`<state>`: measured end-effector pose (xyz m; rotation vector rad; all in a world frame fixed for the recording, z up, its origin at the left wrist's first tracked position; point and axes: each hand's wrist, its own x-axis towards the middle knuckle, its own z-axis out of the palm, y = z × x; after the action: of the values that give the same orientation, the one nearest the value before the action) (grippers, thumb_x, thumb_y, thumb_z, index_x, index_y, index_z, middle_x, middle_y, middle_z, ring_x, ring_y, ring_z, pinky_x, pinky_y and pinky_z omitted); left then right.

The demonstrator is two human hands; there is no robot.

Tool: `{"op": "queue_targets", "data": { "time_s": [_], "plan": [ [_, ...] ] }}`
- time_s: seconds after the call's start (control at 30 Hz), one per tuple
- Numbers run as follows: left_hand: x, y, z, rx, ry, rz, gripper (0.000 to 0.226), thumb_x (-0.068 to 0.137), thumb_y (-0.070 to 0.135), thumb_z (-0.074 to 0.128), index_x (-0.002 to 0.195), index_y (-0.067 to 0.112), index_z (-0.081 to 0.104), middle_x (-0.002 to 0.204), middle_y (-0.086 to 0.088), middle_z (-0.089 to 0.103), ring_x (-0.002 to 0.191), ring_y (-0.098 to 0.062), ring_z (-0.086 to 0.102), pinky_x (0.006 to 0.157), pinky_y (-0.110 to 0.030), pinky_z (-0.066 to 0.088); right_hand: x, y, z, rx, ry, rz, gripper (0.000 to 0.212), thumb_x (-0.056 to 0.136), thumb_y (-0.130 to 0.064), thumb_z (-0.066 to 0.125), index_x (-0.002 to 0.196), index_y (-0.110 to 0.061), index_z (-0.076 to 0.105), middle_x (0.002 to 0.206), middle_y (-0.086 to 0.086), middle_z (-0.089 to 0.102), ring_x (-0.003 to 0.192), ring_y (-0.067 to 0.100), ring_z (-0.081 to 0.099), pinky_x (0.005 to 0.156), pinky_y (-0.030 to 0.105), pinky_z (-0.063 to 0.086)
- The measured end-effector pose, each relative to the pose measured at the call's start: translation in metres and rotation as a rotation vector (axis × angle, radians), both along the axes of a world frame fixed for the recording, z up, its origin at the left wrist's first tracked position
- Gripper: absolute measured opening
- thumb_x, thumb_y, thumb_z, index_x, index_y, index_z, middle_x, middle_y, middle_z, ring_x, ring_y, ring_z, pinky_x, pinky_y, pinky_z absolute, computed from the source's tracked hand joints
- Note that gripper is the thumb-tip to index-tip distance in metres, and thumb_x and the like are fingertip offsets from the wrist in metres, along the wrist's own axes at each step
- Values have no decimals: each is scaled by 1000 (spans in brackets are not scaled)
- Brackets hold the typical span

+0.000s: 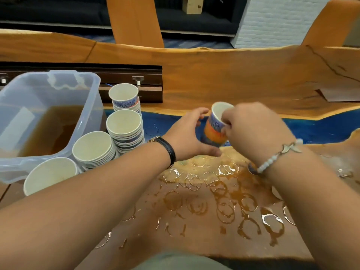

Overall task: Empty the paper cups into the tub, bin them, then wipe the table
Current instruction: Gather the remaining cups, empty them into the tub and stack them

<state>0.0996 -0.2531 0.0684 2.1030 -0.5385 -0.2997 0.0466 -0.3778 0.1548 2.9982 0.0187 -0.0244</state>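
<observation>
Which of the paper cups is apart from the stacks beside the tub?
The tilted orange-and-blue paper cup held between both hands: the right hand pinches its rim, the left hand wraps its base. The other cups stand grouped beside the tub.

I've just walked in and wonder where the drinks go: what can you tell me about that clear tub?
The tub is a clear, slightly frosted plastic box with rounded corners, a thick rim and a clip handle on its far edge. It stands upright and lidless at the left of the wooden table, partly filled with brown liquid. Stacks of cups stand close against its right side.
</observation>
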Motion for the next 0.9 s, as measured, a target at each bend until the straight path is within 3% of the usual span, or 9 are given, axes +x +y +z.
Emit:
{"op": "queue_targets", "data": {
  "time_s": [0.1,0.2,0.3,0.4,0.47,0.5,0.63,0.8,0.9],
  "plan": [
    [4,18,18,-243,-50,136,96,50,39,92,131,27,42,123,9,58,111,-7,56,90,-24,48,7,26,35,28,-190,218,11,93,-24,54,87,-16,58,82,4,51,77,22,42,63,28,32],
    [9,51,40,-407,-136,285,77,48,40,86,112,37,43,114,9,61,106,-8,61,88,-30,52,20,55,55,117,-354,384,21,94,-26,53,107,-16,65,102,7,62,92,24,52,73,30,36],
    [14,96,63,-376,-206,449,73,53,35,85,110,39,41,115,8,61,105,-9,61,86,-34,55,32,88,56,362,-586,477,27,91,-26,55,115,-19,65,111,3,64,103,20,56,87,28,42],
    [14,147,75,-285,-263,632,73,59,30,86,118,33,42,112,12,57,102,-5,58,87,-27,53,43,124,41,451,-689,524,28,89,-22,51,114,-16,63,110,2,62,103,19,55,82,21,35],
    [11,182,77,-109,-270,723,72,70,22,82,129,23,41,108,13,50,98,-3,49,74,-10,45,50,154,20,394,-542,552,26,93,-21,47,114,-16,61,112,2,59,106,20,53,83,24,37],
    [10,199,76,-20,-265,750,71,73,21,80,132,21,40,108,11,48,98,-5,46,71,-11,41,53,168,6,347,-443,578,27,94,-21,46,116,-16,60,114,2,58,108,21,52,85,29,41],
    [5,262,64,284,-172,772,73,68,20,82,130,18,45,112,-1,54,101,-21,52,87,-34,46,55,223,-47,121,-136,744,29,93,-19,45,116,-18,62,117,3,61,110,26,56,91,40,46],
    [8,309,41,510,-35,697,82,62,18,86,130,24,41,106,-4,55,97,-28,56,83,-46,54,53,251,-73,13,137,717,38,92,-9,42,126,-15,56,130,5,56,121,28,51,106,45,36],
    [14,324,30,590,-15,669,85,62,18,86,130,27,36,105,-5,54,93,-27,57,77,-43,55,53,254,-73,33,176,659,39,94,-10,42,131,-14,54,136,7,53,125,28,47,109,43,36]
  ]
}}
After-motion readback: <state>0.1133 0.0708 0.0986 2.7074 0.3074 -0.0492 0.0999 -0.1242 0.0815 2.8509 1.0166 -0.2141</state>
